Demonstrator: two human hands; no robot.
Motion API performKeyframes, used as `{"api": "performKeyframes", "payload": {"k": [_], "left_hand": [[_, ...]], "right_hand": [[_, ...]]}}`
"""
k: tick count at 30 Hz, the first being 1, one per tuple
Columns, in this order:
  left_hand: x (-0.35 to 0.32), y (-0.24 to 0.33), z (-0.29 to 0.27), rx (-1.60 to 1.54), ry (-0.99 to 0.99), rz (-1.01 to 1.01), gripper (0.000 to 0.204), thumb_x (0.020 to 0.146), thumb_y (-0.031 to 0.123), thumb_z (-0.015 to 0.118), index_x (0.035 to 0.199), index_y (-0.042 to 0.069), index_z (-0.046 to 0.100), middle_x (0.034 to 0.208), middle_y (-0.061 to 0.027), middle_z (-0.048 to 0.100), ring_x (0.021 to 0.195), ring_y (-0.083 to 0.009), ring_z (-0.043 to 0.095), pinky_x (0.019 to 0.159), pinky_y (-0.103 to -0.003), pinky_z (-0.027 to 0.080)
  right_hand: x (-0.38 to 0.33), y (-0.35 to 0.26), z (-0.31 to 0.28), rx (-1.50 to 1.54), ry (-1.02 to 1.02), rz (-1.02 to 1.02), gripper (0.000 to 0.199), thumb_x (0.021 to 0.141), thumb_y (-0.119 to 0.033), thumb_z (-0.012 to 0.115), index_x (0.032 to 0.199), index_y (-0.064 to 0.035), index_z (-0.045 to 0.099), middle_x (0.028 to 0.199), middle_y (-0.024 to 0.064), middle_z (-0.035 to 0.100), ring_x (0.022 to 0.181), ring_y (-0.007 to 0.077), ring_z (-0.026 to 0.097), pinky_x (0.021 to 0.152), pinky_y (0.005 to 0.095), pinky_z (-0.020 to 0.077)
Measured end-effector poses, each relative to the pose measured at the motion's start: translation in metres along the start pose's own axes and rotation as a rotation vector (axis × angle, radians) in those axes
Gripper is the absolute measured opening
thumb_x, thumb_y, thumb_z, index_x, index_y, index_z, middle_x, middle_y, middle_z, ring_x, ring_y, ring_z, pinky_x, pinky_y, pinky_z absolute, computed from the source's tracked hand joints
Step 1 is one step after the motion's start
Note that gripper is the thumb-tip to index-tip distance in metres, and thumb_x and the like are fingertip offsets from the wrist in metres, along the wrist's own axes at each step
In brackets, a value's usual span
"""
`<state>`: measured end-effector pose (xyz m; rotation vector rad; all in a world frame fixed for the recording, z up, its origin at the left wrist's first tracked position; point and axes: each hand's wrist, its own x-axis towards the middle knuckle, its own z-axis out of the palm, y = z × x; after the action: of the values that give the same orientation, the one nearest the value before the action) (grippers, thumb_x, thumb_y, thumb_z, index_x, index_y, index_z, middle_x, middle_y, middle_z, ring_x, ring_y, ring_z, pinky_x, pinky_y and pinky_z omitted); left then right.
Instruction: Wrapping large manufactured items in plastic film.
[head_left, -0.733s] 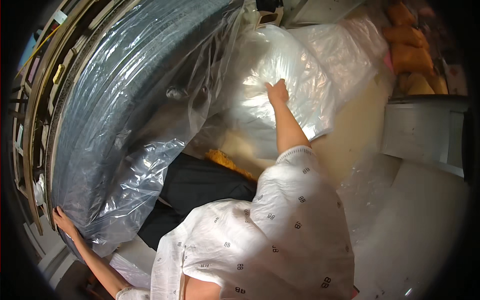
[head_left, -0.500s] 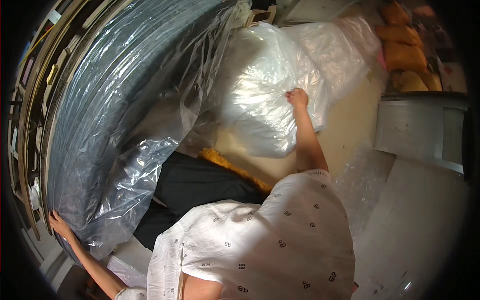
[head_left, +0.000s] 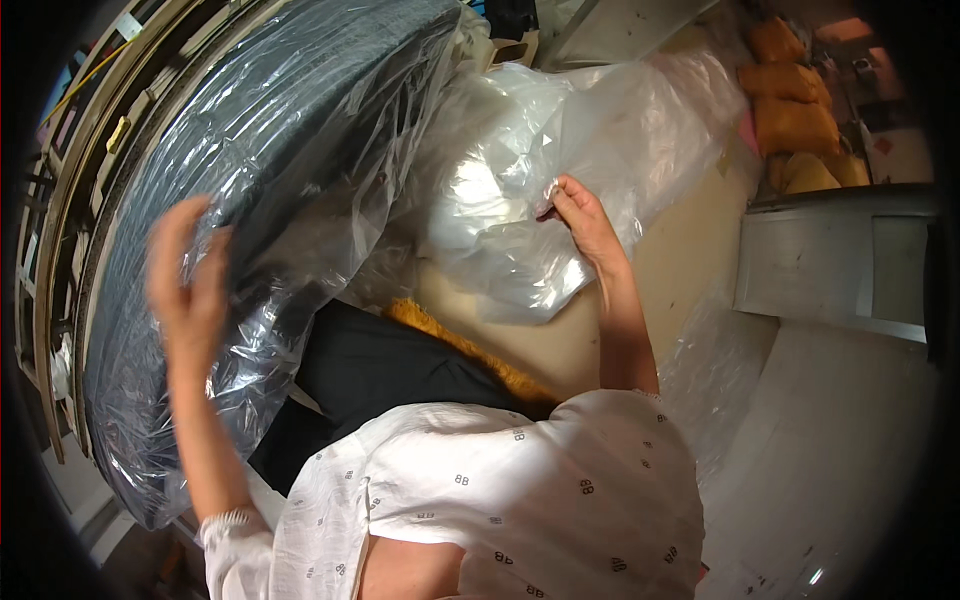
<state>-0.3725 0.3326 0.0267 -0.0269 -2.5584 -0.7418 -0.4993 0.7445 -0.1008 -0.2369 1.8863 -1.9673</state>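
On the left, a long dark grey-blue padded piece (head_left: 330, 85) lies under clear plastic film (head_left: 265, 185). My left hand (head_left: 190, 275) is raised over that film, a little blurred, with thumb and fingers apart and nothing visible between them. My right hand (head_left: 585, 222) is closed in a pinch on a crumpled clear plastic sheet (head_left: 490, 205) at the centre. The sheet spreads over a beige surface (head_left: 690, 220) toward the far right, bunched in shiny folds around the fingers.
Slatted wooden frames (head_left: 75, 200) line the left edge. An orange-yellow fuzzy strip (head_left: 470, 352) lies beside my black-clothed legs (head_left: 390, 355). Orange bundles (head_left: 795, 120) stand at the far right behind a grey metal panel (head_left: 810, 255). More clear film (head_left: 705, 365) lies near my right side.
My left hand has lifted from the padded piece's near left end and moved up and away from me. My right hand has shifted slightly left, and the plastic sheet has moved and refolded.
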Motion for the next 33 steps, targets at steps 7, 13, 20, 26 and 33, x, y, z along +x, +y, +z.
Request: {"api": "performKeyframes", "payload": {"k": [7,13,20,26,33], "left_hand": [[0.018,0.056,0.216,-0.929,-0.368,-0.299,0.048,0.09,0.033,0.051,0.123,-0.001,0.047,0.12,-0.0158,0.053,0.108,-0.0256,0.052,0.093,-0.031,0.038],[0.012,0.063,0.223,-1.306,-1.075,-0.822,0.038,0.084,0.031,0.061,0.111,0.004,0.057,0.104,-0.009,0.06,0.096,-0.0179,0.056,0.085,-0.029,0.044],[0.006,-0.008,0.228,-1.044,-0.643,-1.019,0.026,0.081,0.023,0.066,0.099,0.005,0.061,0.085,0.0001,0.062,0.078,-0.0086,0.055,0.067,-0.023,0.043],[-0.027,-0.082,0.255,-0.483,-0.36,-0.722,0.032,0.083,0.023,0.061,0.107,0.002,0.057,0.096,-0.0112,0.062,0.086,-0.0223,0.058,0.077,-0.03,0.044],[0.018,0.04,0.209,-0.385,-0.307,0.008,0.039,0.085,0.028,0.056,0.115,0.003,0.052,0.121,-0.0171,0.05,0.11,-0.0318,0.05,0.088,-0.036,0.041]], "right_hand": [[-0.018,-0.024,0.044,0.073,-0.265,0.026,0.015,0.093,-0.019,0.046,0.094,-0.0055,0.054,0.085,0.0008,0.057,0.08,0.0108,0.053,0.077,0.0255,0.0419],[-0.035,-0.015,0.018,-0.175,-0.16,0.102,0.013,0.089,-0.01,0.043,0.093,-0.0032,0.054,0.087,0.0022,0.054,0.078,0.0102,0.053,0.073,0.0254,0.0432],[-0.076,0.02,-0.074,-0.347,0.407,0.185,0.014,0.089,-0.014,0.046,0.091,-0.0043,0.055,0.08,0.0012,0.054,0.074,0.0086,0.05,0.07,0.0239,0.0419],[-0.094,-0.043,-0.079,0.144,0.597,-0.029,0.018,0.087,-0.016,0.045,0.091,-0.0008,0.054,0.098,0.0114,0.058,0.089,0.0179,0.056,0.089,0.0332,0.0431],[-0.082,-0.061,-0.006,0.012,-0.014,0.025,0.017,0.078,-0.01,0.046,0.086,-0.0004,0.057,0.121,0.0156,0.051,0.109,0.024,0.051,0.094,0.0329,0.0353]]}}
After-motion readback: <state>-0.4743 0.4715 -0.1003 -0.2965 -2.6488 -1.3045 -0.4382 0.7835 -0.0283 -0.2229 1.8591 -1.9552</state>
